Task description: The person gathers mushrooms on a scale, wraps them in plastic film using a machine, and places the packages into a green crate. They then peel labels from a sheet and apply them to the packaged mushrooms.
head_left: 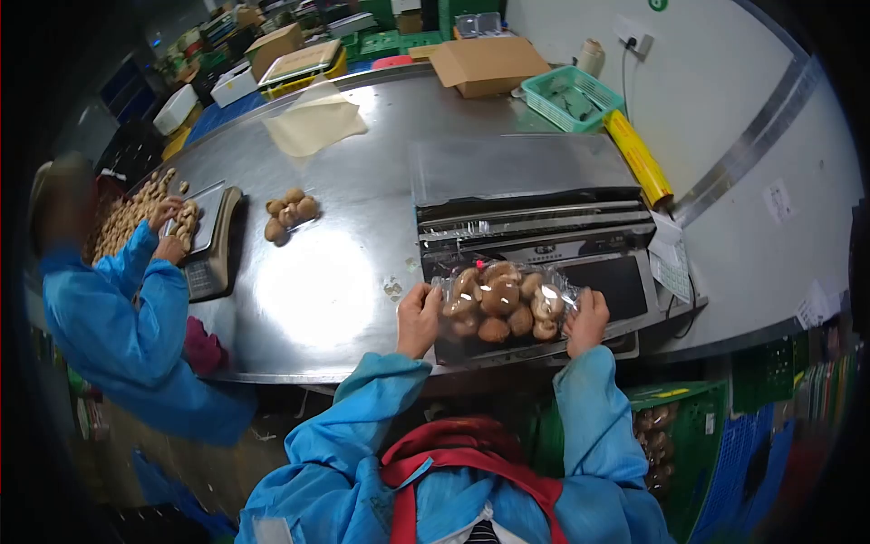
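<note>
Red apron (pixel 453 442) at six o'clock, cut off below, film-wrapped mushroom pack (pixel 500 304) off centre toward four, long axis nine to three, left hand (pixel 419 321) and right hand (pixel 587 322) clamped on opposite ends, fingertips partly hidden.

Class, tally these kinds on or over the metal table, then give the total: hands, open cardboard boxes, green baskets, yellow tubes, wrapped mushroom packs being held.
Hands: 4 (left hand, right hand, co-worker's two hands)
Open cardboard box: 1
Green basket: 1
Yellow tube: 1
Held mushroom pack: 1
Total: 8
</note>
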Demonstrator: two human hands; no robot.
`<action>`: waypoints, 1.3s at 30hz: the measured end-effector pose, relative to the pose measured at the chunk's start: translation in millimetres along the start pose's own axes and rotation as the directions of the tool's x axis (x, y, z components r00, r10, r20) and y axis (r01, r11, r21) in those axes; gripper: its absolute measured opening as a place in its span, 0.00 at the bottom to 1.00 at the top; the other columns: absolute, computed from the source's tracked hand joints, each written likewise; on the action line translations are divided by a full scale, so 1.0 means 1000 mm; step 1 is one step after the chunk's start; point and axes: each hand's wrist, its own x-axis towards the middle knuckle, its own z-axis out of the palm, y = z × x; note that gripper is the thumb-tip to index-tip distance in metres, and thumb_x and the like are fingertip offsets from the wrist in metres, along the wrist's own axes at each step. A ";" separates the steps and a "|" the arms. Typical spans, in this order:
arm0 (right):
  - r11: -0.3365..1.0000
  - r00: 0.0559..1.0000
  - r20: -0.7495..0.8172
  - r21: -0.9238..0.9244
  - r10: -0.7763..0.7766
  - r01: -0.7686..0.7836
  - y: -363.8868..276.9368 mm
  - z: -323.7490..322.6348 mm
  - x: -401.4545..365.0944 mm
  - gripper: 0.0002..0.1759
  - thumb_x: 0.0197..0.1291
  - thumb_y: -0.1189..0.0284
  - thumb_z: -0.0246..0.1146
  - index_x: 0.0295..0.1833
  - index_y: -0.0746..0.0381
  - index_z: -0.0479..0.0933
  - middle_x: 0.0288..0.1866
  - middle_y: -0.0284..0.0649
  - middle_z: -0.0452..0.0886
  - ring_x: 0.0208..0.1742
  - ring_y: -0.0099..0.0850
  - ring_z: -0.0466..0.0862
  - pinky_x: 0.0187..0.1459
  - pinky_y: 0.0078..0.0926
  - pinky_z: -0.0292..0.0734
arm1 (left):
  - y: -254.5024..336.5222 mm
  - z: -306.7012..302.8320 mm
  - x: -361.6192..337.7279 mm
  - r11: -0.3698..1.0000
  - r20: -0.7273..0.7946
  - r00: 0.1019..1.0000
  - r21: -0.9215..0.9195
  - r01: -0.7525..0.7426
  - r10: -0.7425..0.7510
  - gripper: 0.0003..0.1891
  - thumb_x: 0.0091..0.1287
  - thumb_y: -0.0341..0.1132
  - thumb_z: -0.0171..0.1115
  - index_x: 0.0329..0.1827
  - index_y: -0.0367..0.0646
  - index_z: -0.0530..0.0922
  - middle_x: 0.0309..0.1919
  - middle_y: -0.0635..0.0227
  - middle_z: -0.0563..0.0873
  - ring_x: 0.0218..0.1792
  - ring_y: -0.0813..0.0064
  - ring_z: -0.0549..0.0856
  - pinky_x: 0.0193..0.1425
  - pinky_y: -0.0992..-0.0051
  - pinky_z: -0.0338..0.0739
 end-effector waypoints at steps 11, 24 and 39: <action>0.817 0.831 -0.333 -0.532 -0.445 0.224 0.087 -0.099 -0.008 0.11 0.64 0.71 0.54 0.33 0.68 0.71 0.22 0.40 0.72 0.26 0.29 0.69 0.31 0.30 0.67 | 0.016 0.032 0.025 0.636 0.464 0.834 0.555 -0.536 0.299 0.10 0.63 0.37 0.58 0.29 0.39 0.73 0.23 0.51 0.80 0.25 0.49 0.80 0.27 0.58 0.72; 0.441 0.600 0.793 0.504 0.103 -0.743 0.047 -0.046 -0.125 0.22 0.60 0.57 0.56 0.51 0.63 0.68 0.40 0.37 0.70 0.38 0.23 0.72 0.37 0.19 0.70 | 0.044 0.026 -0.051 0.956 0.726 0.664 -0.027 0.291 -0.182 0.07 0.67 0.31 0.56 0.36 0.35 0.77 0.27 0.75 0.79 0.31 0.88 0.74 0.35 0.82 0.71; 0.390 -0.099 0.932 -0.241 0.350 -0.889 0.026 -0.056 -0.197 0.23 0.68 0.65 0.46 0.62 0.69 0.62 0.41 0.38 0.75 0.35 0.26 0.77 0.43 0.21 0.76 | 0.118 -0.025 -0.139 0.607 0.960 0.278 -0.232 0.760 0.019 0.14 0.66 0.43 0.58 0.44 0.41 0.74 0.58 0.57 0.68 0.57 0.69 0.71 0.59 0.68 0.64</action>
